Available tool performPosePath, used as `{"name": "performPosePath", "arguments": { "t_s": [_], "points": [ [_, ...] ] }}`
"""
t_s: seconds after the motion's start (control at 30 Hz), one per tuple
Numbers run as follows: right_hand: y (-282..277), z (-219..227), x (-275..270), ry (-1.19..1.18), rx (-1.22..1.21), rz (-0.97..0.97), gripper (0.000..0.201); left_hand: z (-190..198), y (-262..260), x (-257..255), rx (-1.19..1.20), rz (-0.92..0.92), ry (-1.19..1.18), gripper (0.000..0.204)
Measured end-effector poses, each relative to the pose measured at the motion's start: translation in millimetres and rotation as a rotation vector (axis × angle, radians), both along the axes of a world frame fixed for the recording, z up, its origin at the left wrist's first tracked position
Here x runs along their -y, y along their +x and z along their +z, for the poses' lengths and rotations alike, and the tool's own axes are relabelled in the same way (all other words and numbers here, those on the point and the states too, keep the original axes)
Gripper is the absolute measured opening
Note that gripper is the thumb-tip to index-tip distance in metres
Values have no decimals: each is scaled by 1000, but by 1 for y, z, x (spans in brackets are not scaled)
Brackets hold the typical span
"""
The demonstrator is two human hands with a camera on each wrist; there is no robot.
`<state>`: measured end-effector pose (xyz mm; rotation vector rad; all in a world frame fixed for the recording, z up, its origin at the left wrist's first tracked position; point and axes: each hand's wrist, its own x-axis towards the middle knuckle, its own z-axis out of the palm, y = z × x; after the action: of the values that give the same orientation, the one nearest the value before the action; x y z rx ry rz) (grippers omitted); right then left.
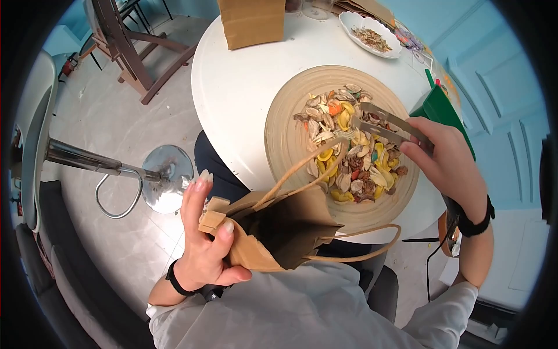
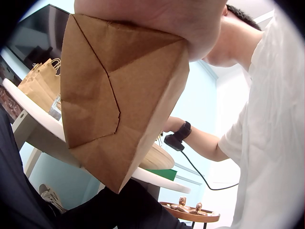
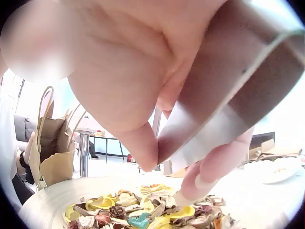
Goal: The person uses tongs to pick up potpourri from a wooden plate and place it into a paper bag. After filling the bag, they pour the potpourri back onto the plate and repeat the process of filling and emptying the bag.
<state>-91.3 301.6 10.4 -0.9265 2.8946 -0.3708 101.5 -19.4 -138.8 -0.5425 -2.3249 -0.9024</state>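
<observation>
I see two hands. Nearest to me, the left hand [image 1: 203, 253] holds one paper bag [image 1: 249, 251]. Two of its fingers poke up past the bag's edge, another bends onto the rim, and the thumb lies along the side, so they pinch the paper. The bag leans, and its inside is too dark for me to see what is there. It has two handles, and one hangs over the plate.

The right hand [image 1: 450, 157] pinches one pair of tongs [image 1: 381, 132] with thumb and fingers. The tong tips are apart, right at the dry petals [image 1: 360, 152]; I can't tell if they touch one. The petals, too many for me to count, lie on one round plate [image 1: 282, 131] on the white table [image 1: 232, 87].

I think this is the picking-up step. To me, the next move calls for a soft squeeze of the tongs on some petals, with the bag's mouth held wide and close by.

Past the plate I count one green box [image 1: 444, 113], one white bowl [image 1: 393, 51] with little dry bits, and one brown bag [image 1: 253, 23] standing up. There may be more bags behind it. On the floor farther off are one stool [image 1: 168, 174] and one wooden stand [image 1: 125, 52].
</observation>
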Motion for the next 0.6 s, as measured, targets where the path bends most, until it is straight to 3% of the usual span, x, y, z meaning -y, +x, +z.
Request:
{"name": "performPosePath", "arguments": {
  "t_s": [0.33, 0.6],
  "points": [
    [-15, -12, 13, 89, 47, 41, 21, -1, -1, 0, -5, 3, 9, 80],
    [-4, 3, 2, -22, 87, -83, 20, -1, 0, 1, 5, 2, -7, 80]
  ]
}}
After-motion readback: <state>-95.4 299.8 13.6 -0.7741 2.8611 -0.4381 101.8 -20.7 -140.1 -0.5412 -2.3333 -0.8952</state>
